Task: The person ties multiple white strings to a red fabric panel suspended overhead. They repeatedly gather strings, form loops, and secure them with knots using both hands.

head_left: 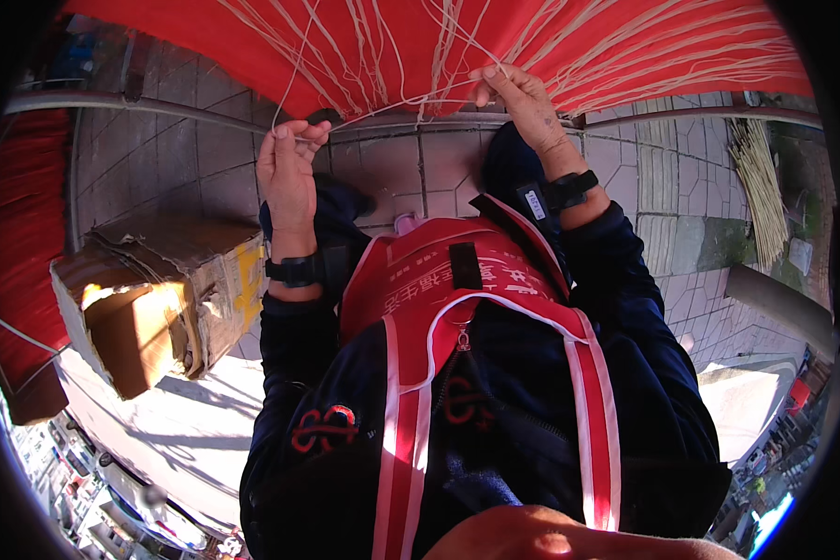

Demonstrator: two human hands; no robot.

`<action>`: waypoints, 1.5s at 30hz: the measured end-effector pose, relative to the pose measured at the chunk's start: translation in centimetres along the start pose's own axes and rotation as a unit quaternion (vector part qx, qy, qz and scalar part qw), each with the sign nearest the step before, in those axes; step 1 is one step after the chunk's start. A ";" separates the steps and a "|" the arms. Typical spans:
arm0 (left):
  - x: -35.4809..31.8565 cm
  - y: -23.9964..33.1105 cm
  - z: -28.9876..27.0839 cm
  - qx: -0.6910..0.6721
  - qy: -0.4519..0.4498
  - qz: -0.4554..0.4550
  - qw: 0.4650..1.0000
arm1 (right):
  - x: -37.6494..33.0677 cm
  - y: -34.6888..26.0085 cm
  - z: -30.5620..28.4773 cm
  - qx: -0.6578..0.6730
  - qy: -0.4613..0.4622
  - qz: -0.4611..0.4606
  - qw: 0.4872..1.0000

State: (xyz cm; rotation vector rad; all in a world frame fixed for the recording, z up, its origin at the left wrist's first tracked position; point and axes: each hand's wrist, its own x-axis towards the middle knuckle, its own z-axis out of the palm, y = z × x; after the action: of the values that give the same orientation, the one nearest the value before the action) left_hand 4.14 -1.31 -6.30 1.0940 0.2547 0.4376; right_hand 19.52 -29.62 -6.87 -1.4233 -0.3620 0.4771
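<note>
Well left of the left grip (287, 175), a red drape (21, 233) hangs, its outer edge lost in the dark lens rim. Nearer that grip, and lower, sits a battered cardboard box (229, 291), its open end part sunlit, part shaded; I cannot tell whether anything lies deep inside. The left grip is closed to a pinch, thumb against fingertips, on a pale thread (383, 111). The thread runs across to the right grip (529, 107), where thumb and forefinger also pinch it. Above both grips spreads the red cloth (406, 70), covered in loose strands (616, 56) and cut off at the top. Well right of the right grip lies a bundle of thin sticks (759, 191).
</note>
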 end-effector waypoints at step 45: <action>-6.8 11.9 -7.3 0.350 0.274 0.175 0.879 | -4.0 0.6 -8.3 -0.062 0.143 -0.052 0.986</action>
State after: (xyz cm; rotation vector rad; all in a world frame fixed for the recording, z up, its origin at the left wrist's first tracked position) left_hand -7.42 6.01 1.09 1.7223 0.7658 1.0372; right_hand 20.23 -38.71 -8.32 -1.5613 -0.2365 0.1629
